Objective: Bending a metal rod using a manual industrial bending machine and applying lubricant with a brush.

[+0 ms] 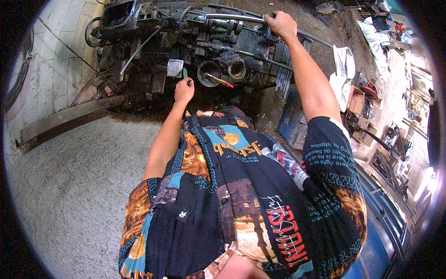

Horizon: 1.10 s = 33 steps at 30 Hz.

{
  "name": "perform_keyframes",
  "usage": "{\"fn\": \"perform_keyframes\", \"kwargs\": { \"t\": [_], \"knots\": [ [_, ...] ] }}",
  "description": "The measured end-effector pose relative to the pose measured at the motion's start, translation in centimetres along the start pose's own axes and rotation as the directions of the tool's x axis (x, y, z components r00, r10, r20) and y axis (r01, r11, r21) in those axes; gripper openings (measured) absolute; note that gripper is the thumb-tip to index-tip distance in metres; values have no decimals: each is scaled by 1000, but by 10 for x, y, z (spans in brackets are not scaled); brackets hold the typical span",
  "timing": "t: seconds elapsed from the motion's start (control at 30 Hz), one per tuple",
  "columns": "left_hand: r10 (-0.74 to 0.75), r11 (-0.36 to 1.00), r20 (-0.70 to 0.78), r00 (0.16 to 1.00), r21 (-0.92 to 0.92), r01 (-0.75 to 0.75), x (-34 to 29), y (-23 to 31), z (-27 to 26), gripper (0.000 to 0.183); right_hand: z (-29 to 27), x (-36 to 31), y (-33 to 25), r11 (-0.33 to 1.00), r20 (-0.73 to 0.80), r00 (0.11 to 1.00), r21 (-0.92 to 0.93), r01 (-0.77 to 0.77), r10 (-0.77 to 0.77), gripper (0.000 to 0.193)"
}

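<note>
My right hand (281,23) is closed around a long metal bar (237,17) that runs across the top of a dark, greasy machine (186,35). My left hand (184,89) is lower down, its fingers curled around a short green handle (185,73). Right beside that handle lies a pale, square, flat thing (175,68); whether the two are joined I cannot tell. A round metal bowl (200,76) stands to the right of my left hand. Across it lies a thin stick-like tool (225,83) with a red and yellow end.
A sooty round opening (237,69) is right of the bowl. A thin rod (139,51) slants down at the left. A thick beam (69,118) borders the concrete floor (83,186). White cloth (343,74), boxes (357,101) and blue metal framing (381,223) are at the right.
</note>
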<state>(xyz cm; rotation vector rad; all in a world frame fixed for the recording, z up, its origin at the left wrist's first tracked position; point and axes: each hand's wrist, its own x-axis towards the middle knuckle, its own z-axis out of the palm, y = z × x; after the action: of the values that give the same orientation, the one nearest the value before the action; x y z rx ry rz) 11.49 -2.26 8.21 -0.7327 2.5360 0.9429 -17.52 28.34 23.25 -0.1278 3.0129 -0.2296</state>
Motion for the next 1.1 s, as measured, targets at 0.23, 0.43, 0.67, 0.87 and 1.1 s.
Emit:
{"fn": "perform_keyframes", "kwargs": {
  "t": [0.23, 0.43, 0.67, 0.87, 1.1],
  "knots": [
    [-11, 1000, 31, 999, 22, 10, 0, 1, -1, 25, -1, -1, -1, 1000, 1, 1000, 5, -21, 20, 57],
    [-25, 999, 62, 998, 33, 23, 1, 3, -4, 26, 2, 1, 5, 1000, -14, 1000, 10, 1, 0, 58],
    [26, 1000, -3, 1000, 14, -26, 2, -3, 2, 25, -3, -5, -3, 1000, 1, 1000, 10, -12, 12, 58],
    [37, 999, -2, 999, -1, -37, 0, -5, 2, 24, 2, -2, 0, 999, -21, 1000, 32, -12, 13, 59],
    [30, 999, -13, 999, 11, -30, 1, -2, 2, 25, -1, -1, -2, 1000, -24, 1000, 2, -15, 15, 59]
  ]
}}
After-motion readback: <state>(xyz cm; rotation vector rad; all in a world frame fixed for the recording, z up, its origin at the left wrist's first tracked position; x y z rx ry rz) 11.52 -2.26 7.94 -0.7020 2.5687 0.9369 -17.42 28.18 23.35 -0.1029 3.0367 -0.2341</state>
